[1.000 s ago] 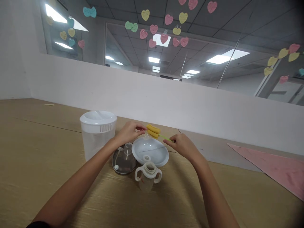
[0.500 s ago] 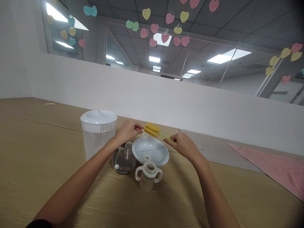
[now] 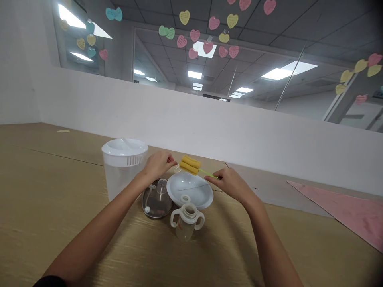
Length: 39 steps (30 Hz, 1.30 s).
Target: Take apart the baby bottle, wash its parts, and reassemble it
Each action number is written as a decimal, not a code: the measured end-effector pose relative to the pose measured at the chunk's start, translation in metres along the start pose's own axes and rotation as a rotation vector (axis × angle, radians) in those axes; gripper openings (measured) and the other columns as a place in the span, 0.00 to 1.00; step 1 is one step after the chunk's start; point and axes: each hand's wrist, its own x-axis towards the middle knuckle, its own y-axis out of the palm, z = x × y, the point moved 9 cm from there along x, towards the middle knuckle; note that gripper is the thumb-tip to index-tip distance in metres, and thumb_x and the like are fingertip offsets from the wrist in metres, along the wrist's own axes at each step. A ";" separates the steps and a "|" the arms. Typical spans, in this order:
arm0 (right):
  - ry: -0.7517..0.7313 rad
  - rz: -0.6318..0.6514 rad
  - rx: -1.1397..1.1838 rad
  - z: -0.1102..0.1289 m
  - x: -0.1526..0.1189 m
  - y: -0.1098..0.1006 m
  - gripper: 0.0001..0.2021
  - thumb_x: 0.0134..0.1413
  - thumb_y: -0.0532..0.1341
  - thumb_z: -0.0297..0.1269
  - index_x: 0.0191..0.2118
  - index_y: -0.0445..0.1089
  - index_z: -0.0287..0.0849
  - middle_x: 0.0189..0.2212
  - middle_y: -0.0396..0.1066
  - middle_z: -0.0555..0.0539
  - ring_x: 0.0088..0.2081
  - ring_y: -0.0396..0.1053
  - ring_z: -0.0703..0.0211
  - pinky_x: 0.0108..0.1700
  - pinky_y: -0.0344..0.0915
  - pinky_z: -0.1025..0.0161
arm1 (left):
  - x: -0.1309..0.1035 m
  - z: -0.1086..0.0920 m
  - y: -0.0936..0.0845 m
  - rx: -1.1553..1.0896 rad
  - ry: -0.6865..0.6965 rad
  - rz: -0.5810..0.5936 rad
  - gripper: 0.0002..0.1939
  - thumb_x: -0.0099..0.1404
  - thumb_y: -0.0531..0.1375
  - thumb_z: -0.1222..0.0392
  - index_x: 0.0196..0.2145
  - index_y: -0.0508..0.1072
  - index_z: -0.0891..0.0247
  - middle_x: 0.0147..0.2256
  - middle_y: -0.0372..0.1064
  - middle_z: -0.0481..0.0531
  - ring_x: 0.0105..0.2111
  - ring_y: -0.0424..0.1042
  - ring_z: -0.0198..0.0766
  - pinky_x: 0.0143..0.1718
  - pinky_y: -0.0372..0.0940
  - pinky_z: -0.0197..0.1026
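My right hand (image 3: 229, 181) is closed round the thin green handle of a sponge brush, and its yellow sponge head (image 3: 190, 165) points left above a white bowl (image 3: 206, 199). Between the fingers of my left hand (image 3: 160, 164) is a small clear piece (image 3: 177, 168), partly hidden, close to the sponge's tip. In front of the bowl stands a clear two-handled baby bottle (image 3: 184, 229) with its mouth uncovered. A pale ring (image 3: 185, 198) rests by the bowl's near side. On a dark round plate (image 3: 157, 211) lie a clear cap (image 3: 162, 186) and a straw with a white end (image 3: 147, 209).
A tall white lidded bucket (image 3: 124, 171) stands left of the plate, behind my left forearm. A pink cloth (image 3: 344, 207) lies at the right. The white wall (image 3: 185, 123) rises behind the table, with a window above it.
The sponge head has shifted slightly left and tilted, and my left hand with the clear piece has moved a little left. The bowl, bottle and plate have stayed put.
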 end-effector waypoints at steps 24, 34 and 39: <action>0.053 -0.045 -0.053 -0.009 0.000 -0.005 0.23 0.50 0.52 0.52 0.16 0.43 0.42 0.16 0.41 0.55 0.20 0.39 0.68 0.22 0.38 0.65 | -0.024 0.003 0.075 0.311 0.147 0.585 0.11 0.40 0.65 0.67 0.27 0.76 0.65 0.28 0.74 0.58 0.28 0.72 0.46 0.28 0.63 0.39; 0.054 -0.027 -0.076 -0.006 0.001 -0.002 0.24 0.50 0.52 0.51 0.16 0.43 0.42 0.15 0.41 0.55 0.20 0.39 0.68 0.23 0.37 0.64 | -0.036 -0.048 0.117 0.126 0.367 0.481 0.11 0.57 0.56 0.61 0.32 0.77 0.65 0.32 0.74 0.59 0.33 0.72 0.46 0.33 0.61 0.41; 0.040 -0.027 -0.084 -0.004 0.002 -0.002 0.24 0.50 0.52 0.51 0.16 0.42 0.43 0.15 0.40 0.55 0.19 0.38 0.68 0.22 0.37 0.64 | -0.039 -0.042 0.131 0.050 0.346 0.547 0.09 0.55 0.58 0.60 0.31 0.78 0.63 0.31 0.75 0.56 0.32 0.72 0.44 0.30 0.60 0.38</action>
